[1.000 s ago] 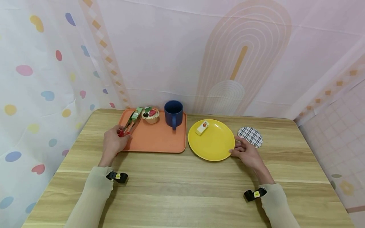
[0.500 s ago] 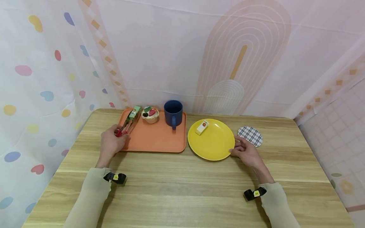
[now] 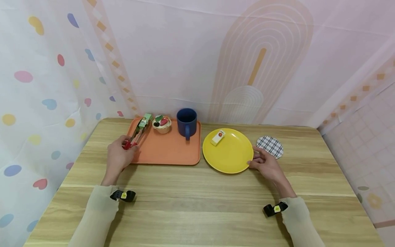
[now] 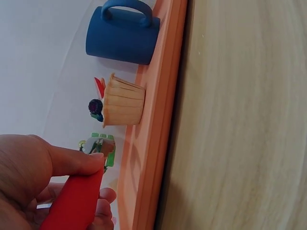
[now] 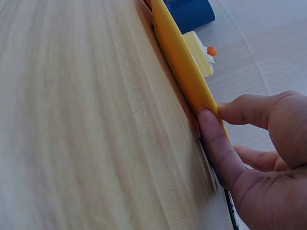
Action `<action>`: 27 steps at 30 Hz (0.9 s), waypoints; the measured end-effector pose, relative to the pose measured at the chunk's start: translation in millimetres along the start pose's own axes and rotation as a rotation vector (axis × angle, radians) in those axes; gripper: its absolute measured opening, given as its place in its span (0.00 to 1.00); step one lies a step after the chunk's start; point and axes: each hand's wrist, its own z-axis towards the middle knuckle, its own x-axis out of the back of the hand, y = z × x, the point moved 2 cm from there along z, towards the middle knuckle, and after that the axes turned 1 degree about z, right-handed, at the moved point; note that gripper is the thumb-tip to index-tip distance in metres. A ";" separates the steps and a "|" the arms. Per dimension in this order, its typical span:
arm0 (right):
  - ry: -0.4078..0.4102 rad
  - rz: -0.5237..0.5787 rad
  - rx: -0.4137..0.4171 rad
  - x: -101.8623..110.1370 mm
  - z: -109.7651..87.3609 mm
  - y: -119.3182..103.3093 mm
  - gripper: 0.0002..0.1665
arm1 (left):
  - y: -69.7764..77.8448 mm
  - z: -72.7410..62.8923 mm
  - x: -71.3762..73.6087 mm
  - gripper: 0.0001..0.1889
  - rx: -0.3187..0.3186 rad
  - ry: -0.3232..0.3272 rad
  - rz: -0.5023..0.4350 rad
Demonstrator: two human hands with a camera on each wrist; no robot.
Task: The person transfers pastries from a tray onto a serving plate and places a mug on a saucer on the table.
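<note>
My left hand point(image 3: 118, 156) grips red-handled tongs point(image 4: 79, 199) at the left side of the orange tray point(image 3: 169, 152). At the far end of the tongs is a small green cake piece point(image 3: 145, 120), apparently between the tips; whether it touches the tray I cannot tell. A cupcake point(image 3: 162, 125) topped with fruit and a blue mug point(image 3: 187, 122) stand on the tray. With thumb and fingers, my right hand point(image 3: 269, 166) pinches the right rim of a yellow plate point(image 3: 228, 156). On that plate lies a pale cake slice point(image 5: 197, 53) with an orange topping.
A round checked coaster point(image 3: 270, 146) lies beyond my right hand, right of the plate. Everything rests on a wooden table point(image 3: 197, 202). Patterned cloth point(image 3: 172, 61) hangs along the table's back edge, and more cloth hangs at both sides.
My left hand, with the tongs and the green cake piece, has shifted slightly left and away from the cupcake. The right hand keeps its hold on the plate, which stays in place.
</note>
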 end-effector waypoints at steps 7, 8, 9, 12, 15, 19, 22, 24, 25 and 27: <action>0.002 -0.005 -0.006 0.0 0.2 0.1 0.43 | 3.6 -5.5 1.3 0.22 0.000 0.000 -0.017; 0.001 -0.004 -0.005 -0.1 0.1 0.0 0.43 | 4.0 -6.4 1.6 0.22 -0.001 0.000 -0.021; 0.000 -0.005 -0.005 -0.2 0.1 -0.2 0.43 | 4.2 -7.2 1.8 0.22 -0.002 0.001 -0.023; 0.001 -0.005 -0.006 -0.2 -0.3 -0.8 0.43 | 5.2 -9.4 2.8 0.22 -0.010 0.011 -0.030; 0.003 -0.005 -0.006 -0.4 -1.2 -1.2 0.43 | 5.7 -10.9 4.3 0.22 -0.025 0.027 -0.031; 0.004 -0.003 -0.007 -0.7 -1.4 -0.7 0.43 | 7.6 -12.8 7.0 0.21 -0.035 0.046 -0.032; 0.001 0.005 0.000 -1.1 -0.7 0.5 0.43 | 9.6 -14.6 8.8 0.22 -0.031 0.043 -0.030; 0.001 0.016 0.002 -1.0 -0.1 1.1 0.43 | 10.6 -15.8 9.8 0.22 -0.024 0.039 -0.035; -0.001 0.020 0.006 -0.8 0.1 1.2 0.43 | 11.2 -16.7 10.3 0.23 -0.022 0.036 -0.034; -0.002 0.023 0.011 -0.4 0.3 1.1 0.43 | 12.2 -18.3 11.1 0.23 -0.018 0.030 -0.035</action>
